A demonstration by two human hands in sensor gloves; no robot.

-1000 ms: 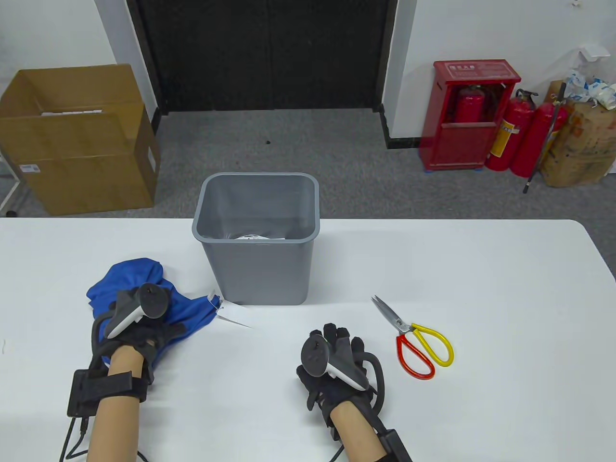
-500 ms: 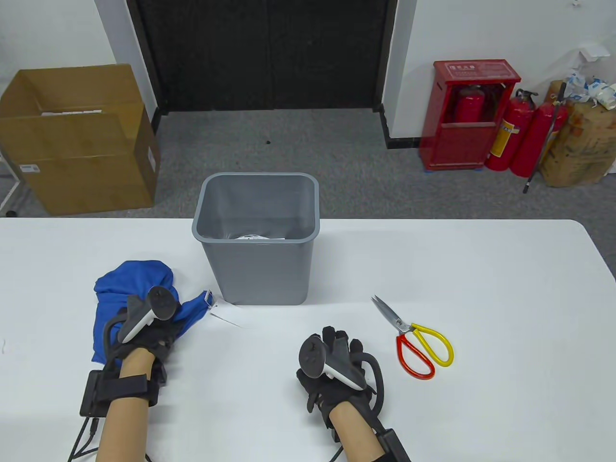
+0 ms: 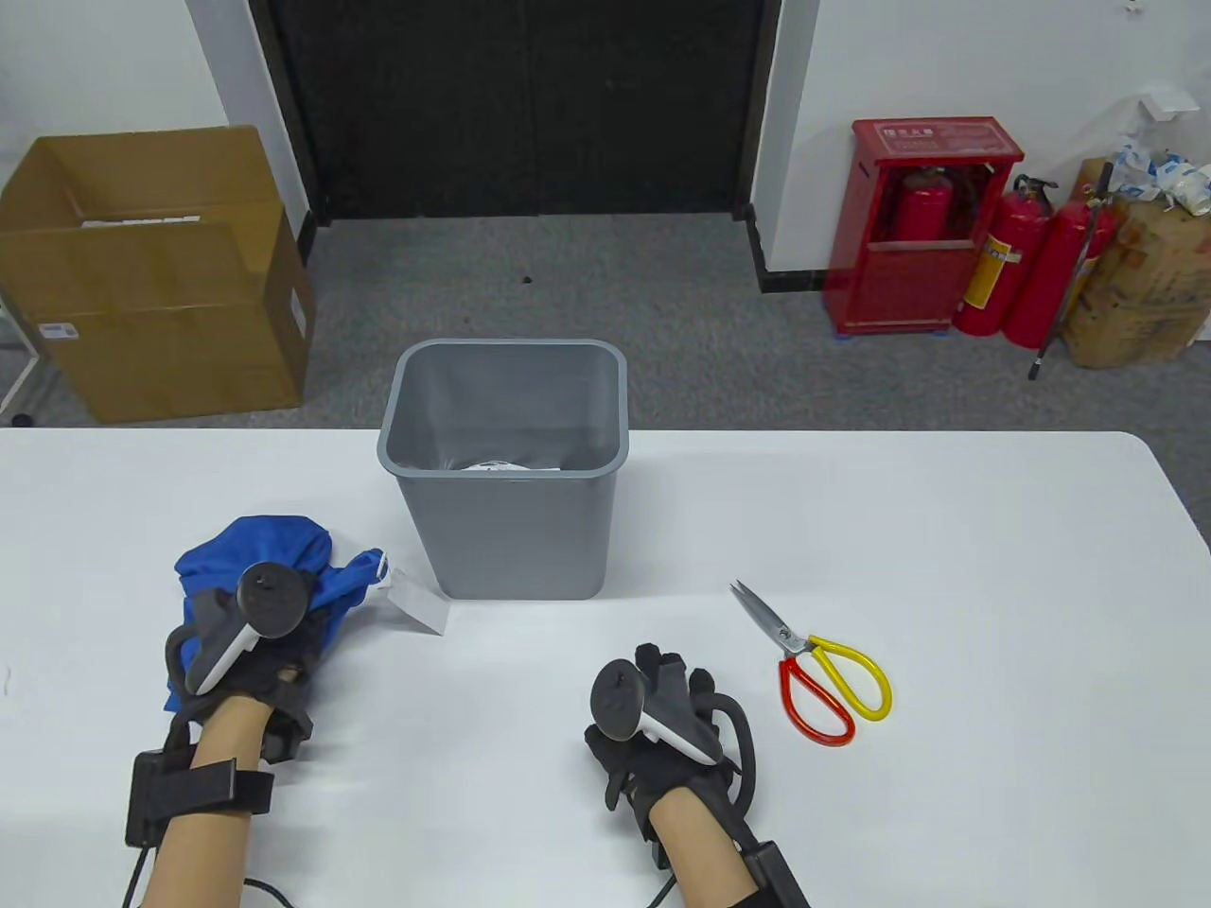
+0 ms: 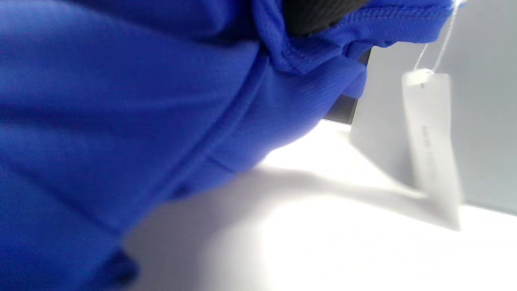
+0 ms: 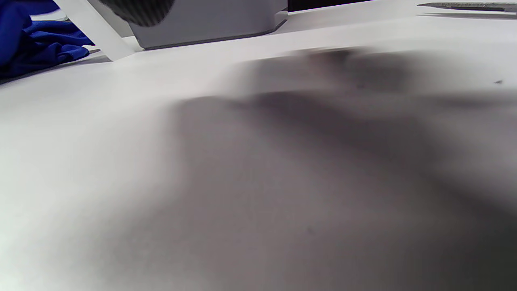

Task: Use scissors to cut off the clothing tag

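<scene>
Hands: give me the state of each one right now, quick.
Left hand: grips the blue garment, lifted so the tag dangles.
Right hand: holds nothing, rests on the table beside the scissors; finger pose cannot be told.

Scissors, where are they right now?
In the table view, the scissors lie on the table's right side, just right of the right hand, untouched.

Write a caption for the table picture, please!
Left hand grips blue garment, white tag dangling; scissors wait beside right hand.
</scene>
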